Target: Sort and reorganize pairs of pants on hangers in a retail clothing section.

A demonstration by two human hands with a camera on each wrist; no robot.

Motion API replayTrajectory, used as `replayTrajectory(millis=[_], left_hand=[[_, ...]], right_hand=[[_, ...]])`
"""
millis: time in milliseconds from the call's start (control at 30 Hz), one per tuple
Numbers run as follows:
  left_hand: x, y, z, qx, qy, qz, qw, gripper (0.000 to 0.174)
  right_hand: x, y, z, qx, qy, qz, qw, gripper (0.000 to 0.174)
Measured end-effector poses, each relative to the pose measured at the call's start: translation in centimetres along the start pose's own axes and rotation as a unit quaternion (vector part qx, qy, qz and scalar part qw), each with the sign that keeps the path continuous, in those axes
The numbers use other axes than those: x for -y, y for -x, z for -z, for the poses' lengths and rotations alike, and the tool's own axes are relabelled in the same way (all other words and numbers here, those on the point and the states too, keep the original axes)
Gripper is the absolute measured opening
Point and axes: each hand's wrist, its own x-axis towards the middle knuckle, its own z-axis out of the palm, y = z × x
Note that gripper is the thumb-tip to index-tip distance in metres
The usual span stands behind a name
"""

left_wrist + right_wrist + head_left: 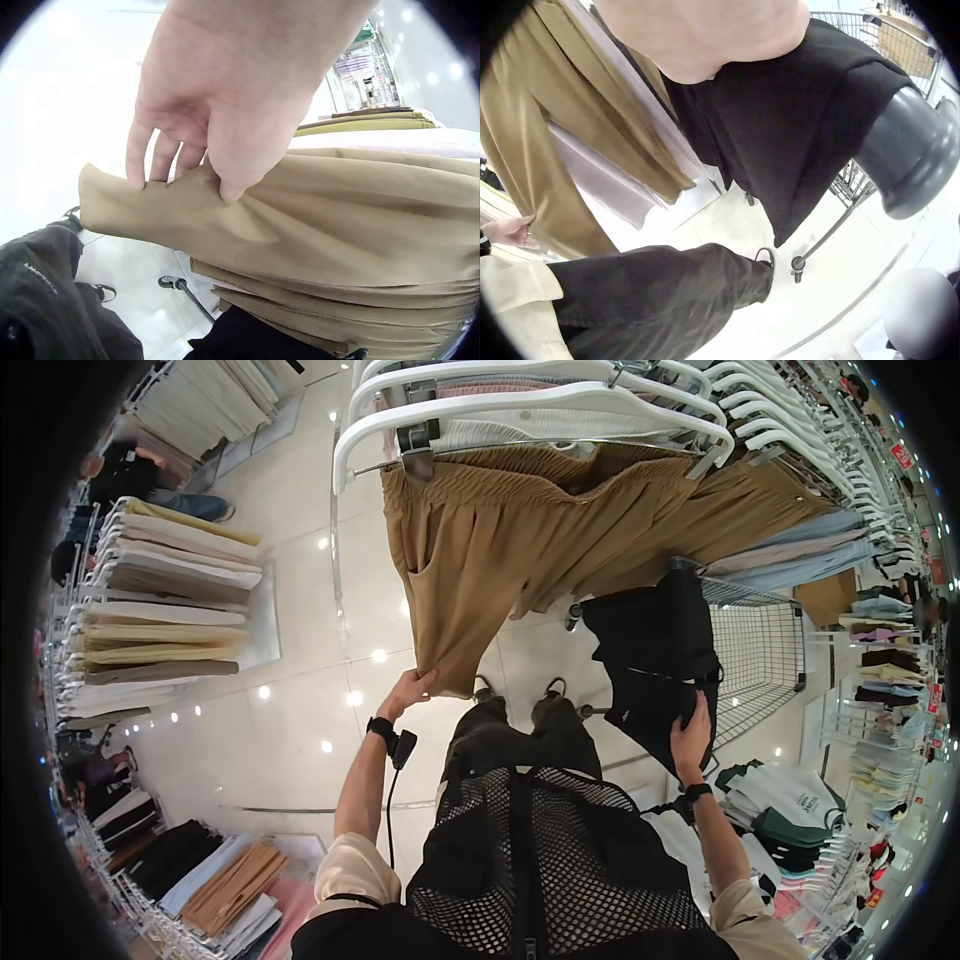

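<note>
Two hands are busy: tan trousers hang from a white hanger left of the cart, and the left hand pinches their hem between thumb and fingers. Against the cart's near rim, the right hand clutches a black garment. Well left of the cart stand shelves of folded clothes.

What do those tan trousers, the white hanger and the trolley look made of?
The tan trousers: soft matte woven cloth, probably; they crease where the left hand pinches them. The white hanger: smooth, slightly glossy, likely plastic. The trolley: thin metal wire grid, grey.
</note>
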Motion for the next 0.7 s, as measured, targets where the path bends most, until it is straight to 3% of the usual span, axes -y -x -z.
replayTrajectory(millis=[167,367,600,700], left_hand=[[1.2,1.3,1.7,-0.048,0.019,-0.001,0.999,0.07],[2.2,0.6,3.2,-0.035,0.025,-0.003,0.999,0.069],[1.2,0.2,3.3,-0.027,-0.047,-0.004,0.999,0.055],[0.2,0.1,4.0,-0.022,-0.061,-0.06,0.996,0.048]], right_hand=[[-0.1,-0.4,0.1,0.004,0.004,-0.009,1.0,0.073],[-0.5,-0.7,-0.1,-0.005,0.005,0.0,1.0,0.075],[-1.0,-0.7,-0.4,-0.009,-0.004,0.008,1.0,0.076],[-0.9,-0.7,-0.6,0.001,-0.009,0.004,1.0,0.079]])
